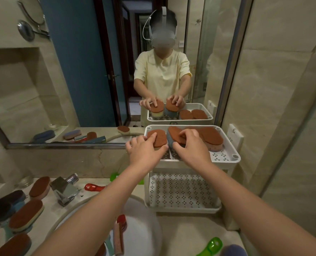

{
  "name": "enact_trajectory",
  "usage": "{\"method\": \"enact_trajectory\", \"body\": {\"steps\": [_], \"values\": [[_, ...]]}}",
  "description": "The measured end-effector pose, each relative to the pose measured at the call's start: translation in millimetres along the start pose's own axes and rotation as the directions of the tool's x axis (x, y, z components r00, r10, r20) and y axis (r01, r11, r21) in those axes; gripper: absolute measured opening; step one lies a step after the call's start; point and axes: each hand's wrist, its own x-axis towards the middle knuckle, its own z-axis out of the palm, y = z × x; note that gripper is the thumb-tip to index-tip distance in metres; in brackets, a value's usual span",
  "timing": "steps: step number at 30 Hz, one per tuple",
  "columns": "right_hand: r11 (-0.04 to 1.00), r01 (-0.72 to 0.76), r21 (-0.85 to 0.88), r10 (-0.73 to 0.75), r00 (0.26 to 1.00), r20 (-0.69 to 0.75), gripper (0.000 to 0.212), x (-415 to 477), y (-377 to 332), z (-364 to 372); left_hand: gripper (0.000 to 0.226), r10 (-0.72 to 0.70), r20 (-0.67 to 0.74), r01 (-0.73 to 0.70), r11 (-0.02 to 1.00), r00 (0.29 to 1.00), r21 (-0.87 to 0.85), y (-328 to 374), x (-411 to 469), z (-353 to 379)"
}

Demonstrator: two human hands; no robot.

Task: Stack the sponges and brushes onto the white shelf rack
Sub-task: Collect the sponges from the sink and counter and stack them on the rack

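Left hand [144, 150] pinches a sponge [158, 137] at the white shelf rack's [235, 159] left rim. Right hand [192, 146] pinches a grey sponge [170, 143] just beside it. Four sponges sit in its top tray, with bare floor at the front-right corner.

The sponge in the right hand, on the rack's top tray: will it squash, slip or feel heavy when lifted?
Probably squashes a little: the sponge shows a thick foam-like layer under its brown pad. Likely light, since the right hand holds it in a pinch alone. Slipping seems unlikely; the brown face looks coarse.
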Motion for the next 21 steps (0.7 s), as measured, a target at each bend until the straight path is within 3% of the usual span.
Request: {"method": "enact_trajectory", "body": {"steps": [7, 11, 16, 21], "values": [[0.962, 0.098, -0.255, -0.101, 0.995, 0.002, 0.039, 12.9, -2.2, 4.1, 0.072, 0.014, 0.066, -0.022, 0.994, 0.998, 0.112, 3.1, 18.3, 5.8], [0.972, 0.066, -0.224, -0.063, 0.998, 0.021, 0.035, 13.0, 1.6, 5.3, 0.072, 0.021, 0.107, -0.038, 0.987, 0.994, 0.158, 5.4, 22.2, 7.0], [0.973, 0.04, -0.228, -0.029, 0.998, 0.048, 0.047, 9.6, 2.6, 5.4, 0.069, 0.022, 0.136, -0.044, 0.985, 0.99, 0.164, 7.2, 23.4, 6.8], [0.971, -0.04, -0.234, 0.043, 0.999, 0.006, 0.038, 10.0, 2.6, 5.5, 0.063, 0.054, 0.133, -0.085, 0.967, 0.99, 0.241, 8.2, 27.3, 4.8]]}}
